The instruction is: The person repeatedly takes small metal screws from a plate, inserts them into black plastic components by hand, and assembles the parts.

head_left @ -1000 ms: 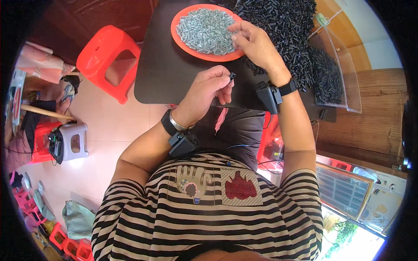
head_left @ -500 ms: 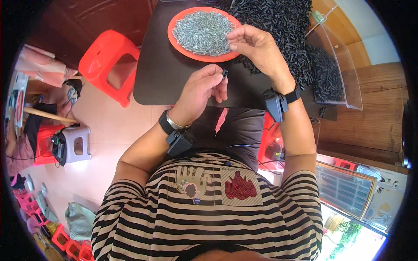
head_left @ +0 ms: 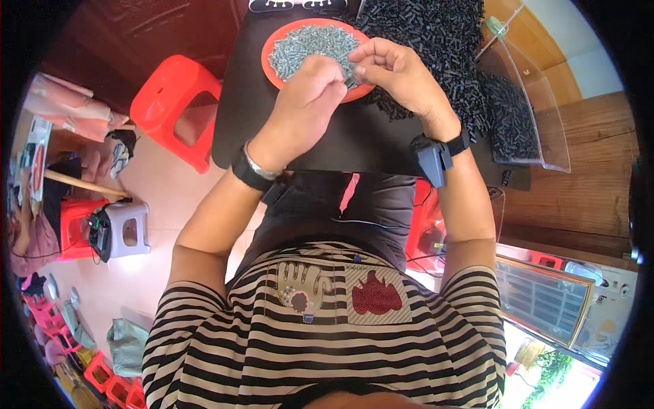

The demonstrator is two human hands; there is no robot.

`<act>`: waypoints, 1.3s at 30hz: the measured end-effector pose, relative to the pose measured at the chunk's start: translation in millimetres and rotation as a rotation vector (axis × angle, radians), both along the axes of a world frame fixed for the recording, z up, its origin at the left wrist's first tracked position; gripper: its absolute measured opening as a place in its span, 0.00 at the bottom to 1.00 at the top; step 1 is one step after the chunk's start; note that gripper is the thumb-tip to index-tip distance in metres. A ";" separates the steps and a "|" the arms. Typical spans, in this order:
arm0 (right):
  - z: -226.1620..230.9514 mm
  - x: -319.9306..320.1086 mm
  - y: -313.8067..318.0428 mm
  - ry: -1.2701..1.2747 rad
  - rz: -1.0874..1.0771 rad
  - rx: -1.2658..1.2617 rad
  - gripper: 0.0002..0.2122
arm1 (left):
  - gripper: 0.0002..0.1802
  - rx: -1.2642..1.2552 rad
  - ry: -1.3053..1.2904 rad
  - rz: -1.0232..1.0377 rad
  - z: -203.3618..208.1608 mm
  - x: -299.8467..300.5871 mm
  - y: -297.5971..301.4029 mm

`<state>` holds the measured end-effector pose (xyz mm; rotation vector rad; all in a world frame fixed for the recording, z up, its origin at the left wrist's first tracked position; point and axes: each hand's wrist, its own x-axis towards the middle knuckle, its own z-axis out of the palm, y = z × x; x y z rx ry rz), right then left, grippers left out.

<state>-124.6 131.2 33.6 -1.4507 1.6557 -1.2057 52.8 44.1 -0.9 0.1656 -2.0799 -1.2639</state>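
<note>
The left hand (head_left: pixel 310 92) is curled in over the near right part of a red plate (head_left: pixel 266 53), its grip closed on a small black piece (head_left: pixel 351 82) that just shows past the fingertips. The right hand (head_left: pixel 403 76) comes in from the right, at the plate's right rim, thumb and forefinger brought close together in a narrow grip; whether anything is pinched there I cannot tell. The two sets of fingertips are near each other, probably so that one hand can steady the piece while the other does fine work on it.

The plate sits on the far part of the dark bench (head_left: pixel 248 133), heaped with silvery metal bits (head_left: pixel 306 42), and its raised rim likely stops them from scattering. A loose heap of black parts (head_left: pixel 426 41) lies just to its right, seemingly within easy reach of the right hand. Farther right, a clear bin (head_left: pixel 550 129) holds more black parts, perhaps to keep them apart from the heap.

The held piece looks short, dark and slightly shiny, but much of it is hidden by the fingers. The silvery bits look slim and bright.
</note>
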 end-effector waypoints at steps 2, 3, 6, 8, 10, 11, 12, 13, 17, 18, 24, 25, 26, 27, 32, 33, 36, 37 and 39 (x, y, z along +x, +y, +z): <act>2.1 1.8 -1.6 0.006 0.022 -0.012 0.08 | 0.06 -0.167 0.070 -0.007 -0.1 -11.1 -10.0; 2.8 2.6 -2.6 0.014 0.045 -0.021 0.09 | 0.06 -0.331 0.141 -0.014 0.5 -15.5 -14.0; -1.6 -1.8 -7.1 -0.027 0.040 -0.039 0.09 | 0.06 -0.308 0.058 -0.056 4.0 -21.9 -19.2; -2.3 -3.0 -10.6 -0.073 0.033 -0.044 0.09 | 0.06 -0.234 -0.001 -0.049 2.9 -24.4 -23.8; -6.5 -8.0 -14.8 -0.124 0.038 -0.050 0.10 | 0.07 -0.034 -0.079 -0.060 0.5 -25.6 -26.7; -8.6 -9.8 -15.7 -0.124 0.036 -0.052 0.10 | 0.07 -0.035 -0.080 -0.061 1.2 -25.8 -28.2; -10.5 -11.3 -16.3 -0.125 0.022 -0.093 0.10 | 0.08 0.125 -0.129 -0.088 2.7 -25.4 -30.2; -12.0 -13.1 -16.4 -0.125 0.007 -0.135 0.10 | 0.09 0.285 -0.178 -0.115 3.5 -25.1 -32.6; -10.6 -13.4 -14.7 -0.205 -0.027 -0.170 0.10 | 0.11 0.402 -0.126 -0.046 -7.3 -24.4 -46.4; -9.2 -12.6 -13.3 -0.192 -0.031 -0.173 0.09 | 0.11 0.401 -0.126 -0.046 -9.1 -25.0 -47.1; -5.4 -3.2 -7.2 -0.158 -0.040 -0.224 0.08 | 0.11 0.135 0.001 0.044 -21.1 -31.2 -57.2; -4.0 -0.6 -6.1 -0.145 -0.056 -0.245 0.08 | 0.12 0.098 -0.004 0.045 -21.1 -30.7 -57.6; -3.0 1.1 -4.5 -0.145 -0.058 -0.247 0.08 | 0.12 0.060 -0.009 0.045 -16.3 -30.3 -55.9; -2.0 2.9 -2.7 -0.124 -0.084 -0.267 0.07 | 0.12 0.058 -0.009 0.043 -12.5 -29.0 -51.5; 10.8 16.7 16.8 0.019 -0.181 -0.327 0.06 | 0.14 0.407 -0.066 -0.224 -0.7 -16.2 -19.5; 16.1 19.3 23.4 0.110 -0.196 -0.301 0.06 | 0.14 0.450 -0.053 -0.248 0.8 -15.3 -12.7; 23.2 27.4 37.2 0.259 -0.230 -0.285 0.06 | 0.14 0.529 -0.045 -0.284 4.0 -11.9 3.7; 24.4 29.2 40.5 0.317 -0.244 -0.296 0.07 | 0.14 0.528 -0.054 -0.301 1.4 -12.2 5.5; 26.1 31.0 46.2 0.353 -0.225 -0.329 0.07 | 0.14 0.548 -0.045 -0.322 -0.4 -12.0 11.2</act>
